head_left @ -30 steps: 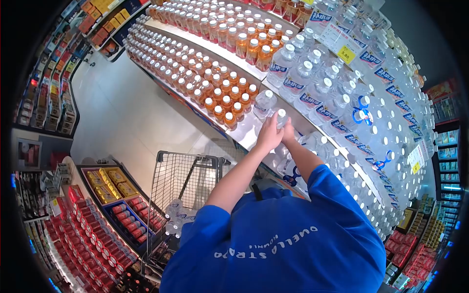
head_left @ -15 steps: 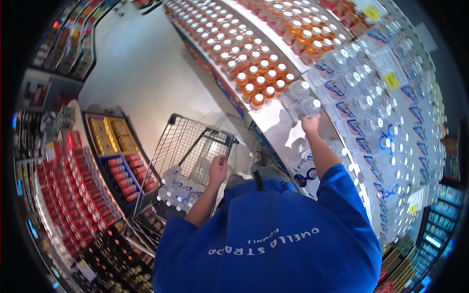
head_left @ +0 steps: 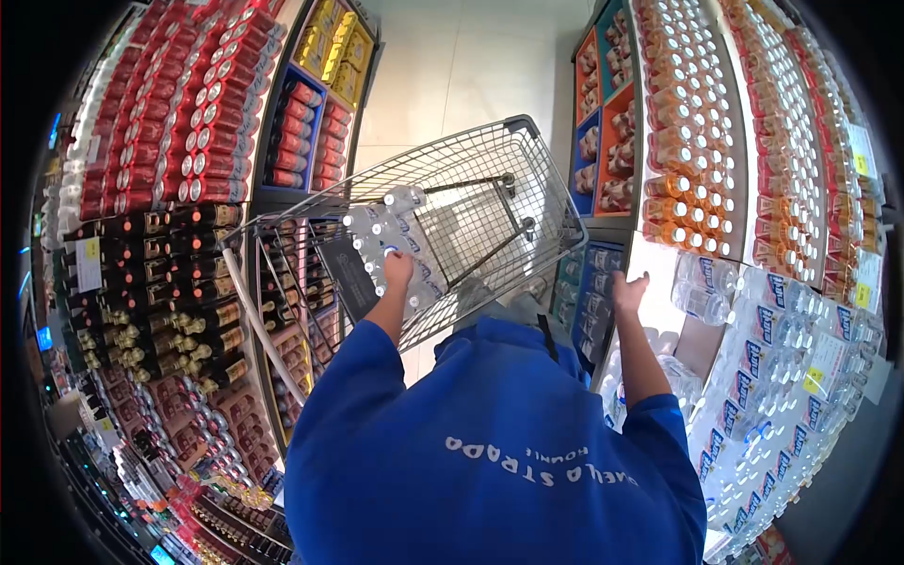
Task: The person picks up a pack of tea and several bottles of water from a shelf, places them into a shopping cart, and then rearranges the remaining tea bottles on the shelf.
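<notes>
Over the wire shopping cart (head_left: pixel 471 155), my left hand (head_left: pixel 399 271) has its fingers closed at the capped top of a clear water bottle (head_left: pixel 390 252), among several others standing in the cart. Part of that bottle is hidden by the hand. My right hand (head_left: pixel 631 290) is empty, with its thumb and fingers apart, at the edge of the right shelf. Just right of it, clear bottles (head_left: pixel 704 303) with white caps stand on the lit shelf.
Orange drink bottles (head_left: pixel 686 209) fill the shelf further along. Packed water bottles (head_left: pixel 767 372) line the right side. Red cans (head_left: pixel 212 122) and dark gold-topped bottles (head_left: pixel 160 273) are stacked on the left. Pale floor (head_left: pixel 428 71) runs between the shelves beyond the cart.
The view has turned toward the cart. My left hand has moved from beside the cart to the bottles inside it. My right hand has come away from the shelf bottles and opened.
</notes>
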A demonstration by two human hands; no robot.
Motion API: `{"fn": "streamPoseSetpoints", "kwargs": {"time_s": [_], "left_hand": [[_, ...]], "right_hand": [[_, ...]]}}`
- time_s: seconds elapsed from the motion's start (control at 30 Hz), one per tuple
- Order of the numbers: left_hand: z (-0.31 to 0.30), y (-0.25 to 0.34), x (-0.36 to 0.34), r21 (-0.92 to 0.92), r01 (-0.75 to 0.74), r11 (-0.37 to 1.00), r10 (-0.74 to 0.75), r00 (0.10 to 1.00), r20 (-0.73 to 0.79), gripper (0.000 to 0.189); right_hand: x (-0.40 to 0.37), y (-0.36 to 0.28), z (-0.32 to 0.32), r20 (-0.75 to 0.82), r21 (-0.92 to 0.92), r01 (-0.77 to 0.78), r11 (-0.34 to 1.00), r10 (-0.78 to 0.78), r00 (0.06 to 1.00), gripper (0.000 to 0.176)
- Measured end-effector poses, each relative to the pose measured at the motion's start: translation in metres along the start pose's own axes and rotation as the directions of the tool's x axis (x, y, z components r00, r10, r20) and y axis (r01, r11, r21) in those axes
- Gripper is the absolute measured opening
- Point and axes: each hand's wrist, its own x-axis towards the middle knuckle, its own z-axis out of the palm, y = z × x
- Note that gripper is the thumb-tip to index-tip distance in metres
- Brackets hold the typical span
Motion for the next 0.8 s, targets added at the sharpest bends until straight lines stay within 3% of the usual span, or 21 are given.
{"fn": "streamPoseSetpoints", "kwargs": {"time_s": [0.07, 0.13, 0.2, 0.27, 0.4, 0.5, 0.67, 0.77, 0.8], "left_hand": [[-0.007, 0.013, 0.017, -0.024, -0.026, 0.999, 0.026, 0.999, -0.024, 0.037], [-0.008, 0.029, 0.046, -0.074, -0.072, 0.995, 0.068, 0.996, -0.051, 0.038], [-0.013, 0.052, 0.072, -0.083, -0.167, 0.982, 0.161, 0.984, -0.077, 0.043], [0.001, 0.057, 0.106, -0.040, -0.254, 0.966, 0.242, 0.951, -0.191, 0.048], [-0.005, 0.094, 0.137, 0.085, -0.145, 0.986, 0.149, 0.988, -0.044, 0.051], [0.000, 0.098, 0.138, 0.101, -0.086, 0.991, 0.091, 0.995, -0.044, 0.044], [-0.002, 0.104, 0.105, 0.124, -0.313, 0.941, 0.295, 0.944, 0.144, 0.037], [-0.024, 0.118, 0.070, 0.103, -0.490, 0.865, 0.464, 0.862, 0.205, 0.032], [-0.047, 0.129, 0.057, 0.093, -0.590, 0.802, 0.531, 0.776, 0.340, 0.030]], "right_hand": [[-0.042, -0.036, 0.013, 0.161, -0.042, 0.245, 0.969, -0.235, 0.959, 0.087], [-0.093, -0.078, 0.018, 0.315, -0.019, 0.344, 0.939, -0.321, 0.893, 0.082], [-0.127, -0.085, 0.029, 0.416, -0.083, 0.609, 0.789, -0.528, 0.741, 0.079], [-0.160, -0.086, 0.035, 0.498, -0.076, 0.597, 0.799, -0.488, 0.716, 0.079], [-0.202, -0.093, 0.030, 0.664, -0.095, 0.434, 0.896, -0.268, 0.698, 0.078], [-0.210, -0.091, 0.024, 0.670, -0.132, 0.491, 0.861, -0.287, 0.684, 0.078], [-0.207, -0.110, 0.021, 0.668, -0.118, 0.423, 0.898, -0.243, 0.703, 0.075], [-0.199, -0.128, 0.023, 0.676, -0.066, 0.476, 0.877, -0.312, 0.668, 0.075], [-0.197, -0.137, 0.024, 0.685, -0.045, 0.484, 0.874, -0.325, 0.651, 0.076]]}}
